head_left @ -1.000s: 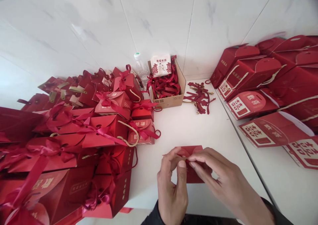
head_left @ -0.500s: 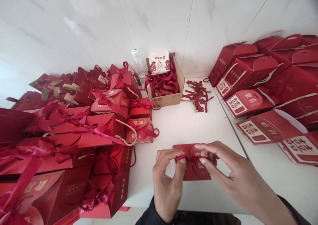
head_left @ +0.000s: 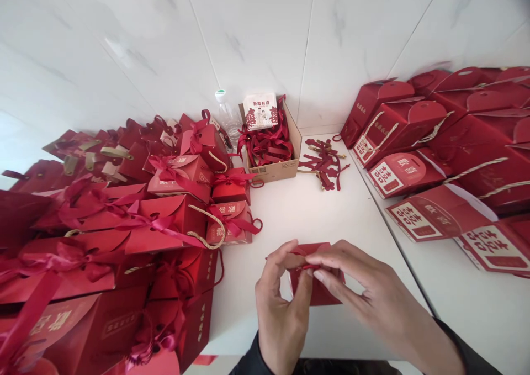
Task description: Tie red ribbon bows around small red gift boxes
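A small red gift box rests on the white table near its front edge. Both of my hands work at its top. My left hand pinches a thin red ribbon with thumb and forefinger. My right hand pinches the same ribbon from the right, its other fingers spread over the box. Much of the box is hidden behind my fingers.
Several red gift boxes with ribbon bows are piled on the left. A cardboard box of red ribbons stands at the back, with loose red tags beside it. Larger red boxes with rope handles lie on the right.
My hands had drawn apart along the ribbon half a second ago and have come back together over the box top. The view shifted slightly.
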Available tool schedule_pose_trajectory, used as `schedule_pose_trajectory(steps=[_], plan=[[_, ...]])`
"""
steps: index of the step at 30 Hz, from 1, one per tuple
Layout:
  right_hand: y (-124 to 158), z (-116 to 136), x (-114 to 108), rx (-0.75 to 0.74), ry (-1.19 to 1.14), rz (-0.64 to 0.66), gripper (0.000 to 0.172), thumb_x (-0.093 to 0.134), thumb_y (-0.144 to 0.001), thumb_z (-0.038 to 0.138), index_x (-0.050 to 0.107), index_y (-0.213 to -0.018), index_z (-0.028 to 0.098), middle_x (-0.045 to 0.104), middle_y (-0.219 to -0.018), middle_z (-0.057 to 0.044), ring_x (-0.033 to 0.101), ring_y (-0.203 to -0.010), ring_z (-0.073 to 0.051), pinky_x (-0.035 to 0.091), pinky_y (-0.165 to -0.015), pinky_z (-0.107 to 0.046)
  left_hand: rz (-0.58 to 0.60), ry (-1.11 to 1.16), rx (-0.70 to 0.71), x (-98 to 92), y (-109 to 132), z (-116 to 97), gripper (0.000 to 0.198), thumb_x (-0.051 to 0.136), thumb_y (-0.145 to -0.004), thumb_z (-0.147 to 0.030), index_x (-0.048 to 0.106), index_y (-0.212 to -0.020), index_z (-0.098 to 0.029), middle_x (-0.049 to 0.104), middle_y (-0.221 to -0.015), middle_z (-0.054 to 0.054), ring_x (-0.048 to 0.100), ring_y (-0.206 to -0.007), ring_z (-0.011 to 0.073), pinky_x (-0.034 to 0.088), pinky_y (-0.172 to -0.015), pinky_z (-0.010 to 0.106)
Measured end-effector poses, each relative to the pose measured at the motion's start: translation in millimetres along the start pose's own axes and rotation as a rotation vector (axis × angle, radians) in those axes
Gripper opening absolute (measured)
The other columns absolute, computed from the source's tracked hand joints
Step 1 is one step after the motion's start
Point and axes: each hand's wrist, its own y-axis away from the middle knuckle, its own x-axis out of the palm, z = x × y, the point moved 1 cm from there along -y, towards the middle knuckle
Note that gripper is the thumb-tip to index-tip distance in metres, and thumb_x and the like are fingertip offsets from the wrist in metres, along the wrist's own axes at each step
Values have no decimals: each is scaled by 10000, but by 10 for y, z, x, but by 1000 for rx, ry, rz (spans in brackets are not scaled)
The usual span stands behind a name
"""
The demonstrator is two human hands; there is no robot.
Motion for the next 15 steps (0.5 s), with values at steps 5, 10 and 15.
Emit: schedule_pose_trajectory(steps=[5, 10, 15], plan=[[-17, -11, 11, 14, -40, -23, 154, 578, -1040, 189, 658, -1085, 313, 702, -977, 29, 742, -863, -88, 575, -766, -153, 113, -139, 49, -28, -20, 12, 419, 697, -910, -157, 665, -1295, -321, 778, -1043, -17, 687, -993, 157, 541, -911, 281], [-10, -25, -54, 65, -20, -11, 146, 598, -1026, 221, 637, -1117, 329, 725, -1003, 32, 744, -910, -112, 588, -792, -186, 133, -141, 1, -41, -45, 45, 161, 641, -971, -212, 784, -979, -285, 769, -949, 6, 656, -923, 171, 524, -814, 275], [42, -102, -125, 104, 25, -29, 160, 583, -1020, 255, 647, -1154, 316, 733, -1043, -9, 745, -949, -162, 609, -828, -259, 75, -32, -66, -70, -33, 72, 181, 628, -992, -274, 798, -1052, -275, 779, -936, 19, 681, -908, 169, 533, -816, 266]])
